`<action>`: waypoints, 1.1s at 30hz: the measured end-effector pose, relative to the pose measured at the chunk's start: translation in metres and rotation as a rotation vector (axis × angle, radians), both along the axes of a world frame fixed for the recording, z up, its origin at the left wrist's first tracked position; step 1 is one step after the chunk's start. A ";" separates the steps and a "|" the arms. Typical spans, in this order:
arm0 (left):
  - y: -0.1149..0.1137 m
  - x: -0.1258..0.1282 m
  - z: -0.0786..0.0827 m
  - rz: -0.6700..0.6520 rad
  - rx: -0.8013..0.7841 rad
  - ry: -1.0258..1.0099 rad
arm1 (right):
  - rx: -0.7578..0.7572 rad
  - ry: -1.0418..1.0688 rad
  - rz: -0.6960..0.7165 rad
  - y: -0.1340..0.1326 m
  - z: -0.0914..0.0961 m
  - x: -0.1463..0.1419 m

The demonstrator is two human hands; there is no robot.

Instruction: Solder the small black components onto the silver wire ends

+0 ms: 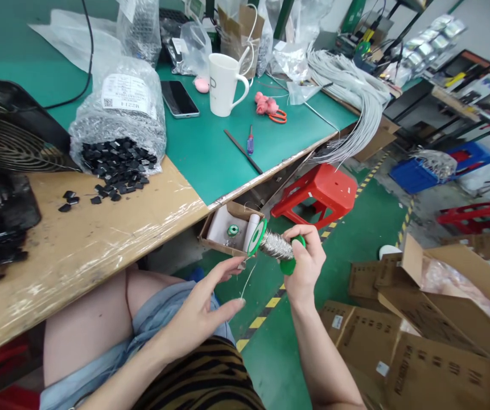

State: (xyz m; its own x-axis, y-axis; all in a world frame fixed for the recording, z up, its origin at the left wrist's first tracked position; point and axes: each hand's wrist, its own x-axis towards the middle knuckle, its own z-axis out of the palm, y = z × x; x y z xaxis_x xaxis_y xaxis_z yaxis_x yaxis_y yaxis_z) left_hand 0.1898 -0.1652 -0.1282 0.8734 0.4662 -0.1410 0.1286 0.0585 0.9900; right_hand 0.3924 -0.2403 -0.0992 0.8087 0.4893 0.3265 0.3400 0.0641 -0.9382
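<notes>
My right hand (307, 265) is wrapped round one green end of a spool of silvery wire (276, 246), held tilted in the air beyond the bench's front edge. The wire is wound loosely, with stray strands sticking out. My left hand (210, 304) is just left of the spool, thumb and fingers apart. A thin loose strand of wire (248, 280) hangs from the spool down to the tip of the left thumb; whether it touches the thumb I cannot tell. Behind the spool, an open cardboard box (217, 244) holds a small green reel (233, 230) and white paper.
On the green bench lie a screwdriver (250, 141), a dark thin rod (242, 151), orange-handled scissors (278, 116), a mug (223, 85) and a phone (180, 98). Black pieces spill from a plastic bag (119, 122). A red stool (321, 191) and cartons (436, 364) stand right.
</notes>
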 end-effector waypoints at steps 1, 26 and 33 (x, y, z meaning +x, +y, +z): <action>-0.002 0.000 0.002 0.004 0.032 0.015 | -0.007 -0.007 -0.006 0.000 0.000 -0.001; 0.053 -0.010 0.038 0.362 0.537 0.349 | 0.082 0.118 0.398 -0.023 -0.006 0.012; 0.046 -0.046 0.016 0.133 0.325 0.373 | 0.037 -0.037 0.015 -0.041 -0.030 0.042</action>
State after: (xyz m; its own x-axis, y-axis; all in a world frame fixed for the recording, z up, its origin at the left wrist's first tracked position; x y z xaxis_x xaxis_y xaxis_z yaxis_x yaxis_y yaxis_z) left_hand 0.1435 -0.1189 -0.1123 0.7213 0.6415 -0.2611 0.4890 -0.2048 0.8479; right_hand 0.4348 -0.2817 -0.1295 0.7885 0.4884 0.3739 0.3731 0.1035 -0.9220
